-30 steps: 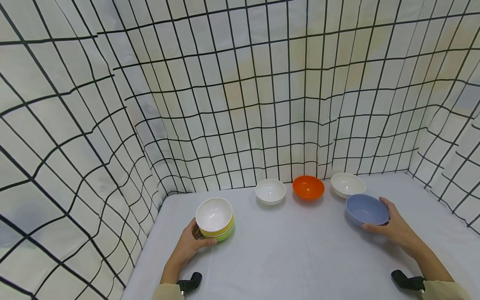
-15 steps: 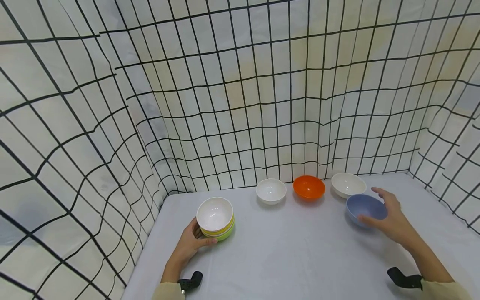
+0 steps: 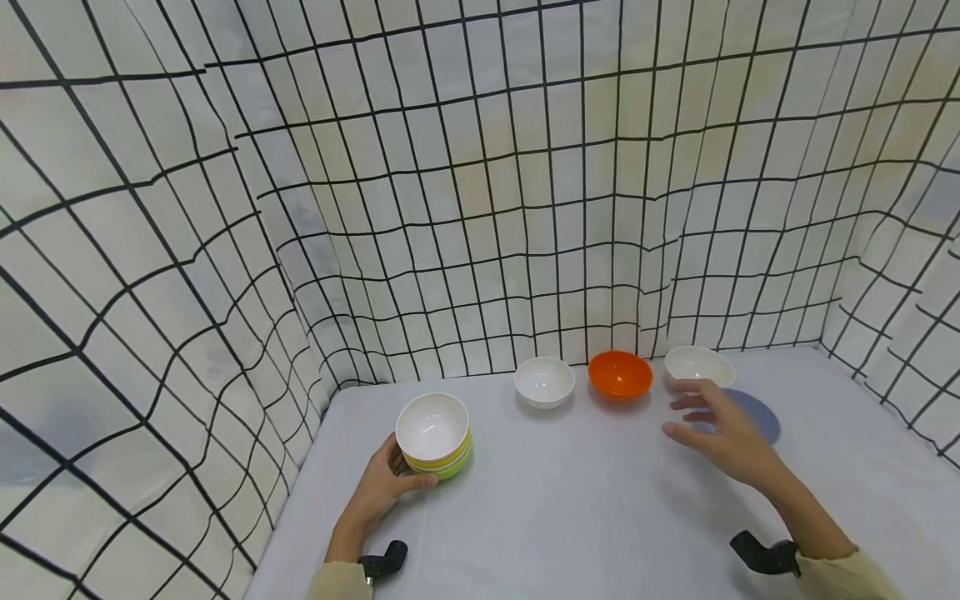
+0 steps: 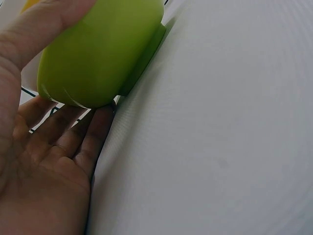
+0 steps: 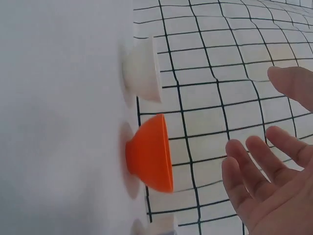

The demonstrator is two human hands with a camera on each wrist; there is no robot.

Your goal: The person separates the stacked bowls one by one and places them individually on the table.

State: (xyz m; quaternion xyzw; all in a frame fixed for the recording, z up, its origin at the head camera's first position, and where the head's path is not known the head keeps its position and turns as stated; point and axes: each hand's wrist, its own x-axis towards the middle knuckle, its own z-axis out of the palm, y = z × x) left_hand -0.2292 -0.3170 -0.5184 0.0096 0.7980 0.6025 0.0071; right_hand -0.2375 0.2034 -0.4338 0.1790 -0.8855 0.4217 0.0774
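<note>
My left hand [image 3: 378,487] grips a stack of nested bowls [image 3: 432,427] at the left, thumb in front and fingers behind. White is on top, yellow shows below it, and light green is at the bottom. The left wrist view shows the thumb and fingers around the green bowl [image 4: 102,54] close to the tabletop. My right hand [image 3: 723,433] hovers over the table with fingers spread and holds nothing. Behind it, partly hidden, sits a blue bowl [image 3: 759,417]. In the right wrist view, the fingers [image 5: 261,174] point up beside an orange bowl [image 5: 151,154].
Along the back edge of the white-covered table [image 3: 555,517] stand a white bowl [image 3: 544,383], the orange bowl and another white bowl [image 3: 701,365], which the right fingers partly overlap. Pale walls with a black grid [image 3: 555,208] rise behind and at both sides.
My right hand has let go of the blue bowl, lifted off it and moved left in front of it. My left hand still holds the stack in the same place.
</note>
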